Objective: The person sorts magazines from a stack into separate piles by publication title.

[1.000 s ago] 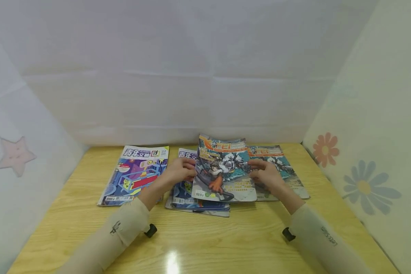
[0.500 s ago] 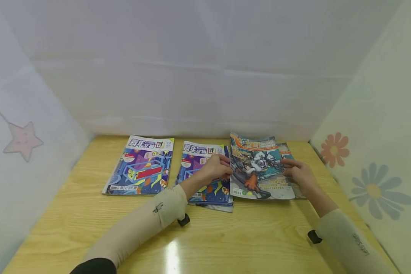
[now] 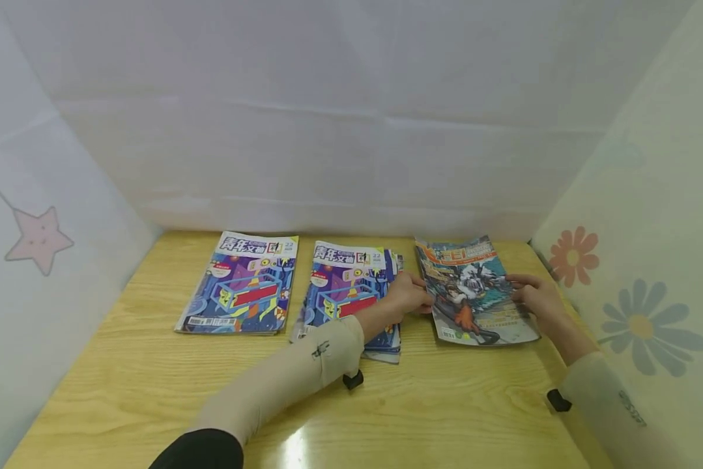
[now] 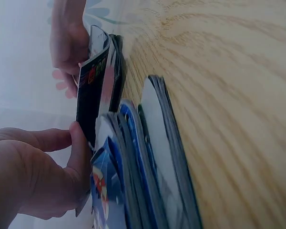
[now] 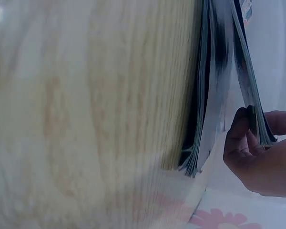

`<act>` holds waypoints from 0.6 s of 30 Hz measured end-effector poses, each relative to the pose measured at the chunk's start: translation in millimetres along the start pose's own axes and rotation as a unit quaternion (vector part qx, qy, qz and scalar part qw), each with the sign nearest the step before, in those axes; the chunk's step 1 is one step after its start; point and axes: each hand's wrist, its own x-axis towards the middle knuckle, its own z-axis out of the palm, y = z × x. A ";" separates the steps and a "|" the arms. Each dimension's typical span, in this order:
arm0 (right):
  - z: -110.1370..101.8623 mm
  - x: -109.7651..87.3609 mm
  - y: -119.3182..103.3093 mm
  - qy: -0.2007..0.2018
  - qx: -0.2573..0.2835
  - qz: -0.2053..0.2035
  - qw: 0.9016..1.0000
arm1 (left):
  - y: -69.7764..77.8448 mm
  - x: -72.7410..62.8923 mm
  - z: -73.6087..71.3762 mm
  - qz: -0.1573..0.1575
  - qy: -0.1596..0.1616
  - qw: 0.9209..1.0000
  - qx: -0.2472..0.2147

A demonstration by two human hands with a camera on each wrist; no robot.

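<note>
A comic magazine [image 3: 470, 293] with an orange title and a snowy figure on its cover is held by both hands at the right of the table. My left hand [image 3: 405, 298] pinches its left edge, and my right hand [image 3: 540, 301] grips its right edge between thumb and fingers. In the right wrist view the held magazine [image 5: 250, 81] hangs tilted just above another magazine [image 5: 202, 95] lying on the table. From the head, that lower one is covered. Close beside my left hand [image 4: 35, 174], the edges of a magazine stack [image 4: 143, 167] show in the left wrist view.
In the middle lies a slightly uneven stack of purple-blue magazines [image 3: 345, 293]. Another purple-blue magazine pile [image 3: 240, 286] sits to its left. The wooden table [image 3: 416, 417] meets white cloth walls at the back and sides.
Both hands have carried the comic magazine rightward from over the middle stack, and it now hides the magazine at the right. The view also shifted slightly early on.
</note>
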 end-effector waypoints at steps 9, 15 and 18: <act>-9.0 17.4 12.7 0.005 -0.034 -0.005 0.999 | -1.7 16.1 20.7 -0.029 0.061 0.998 -0.015; -13.1 25.4 20.1 -0.001 -0.045 -0.019 0.999 | -3.1 25.0 27.8 -0.033 0.101 0.994 -0.014; -14.9 27.3 24.7 -0.004 -0.053 -0.026 0.998 | -5.2 27.7 29.5 -0.029 0.104 0.994 -0.009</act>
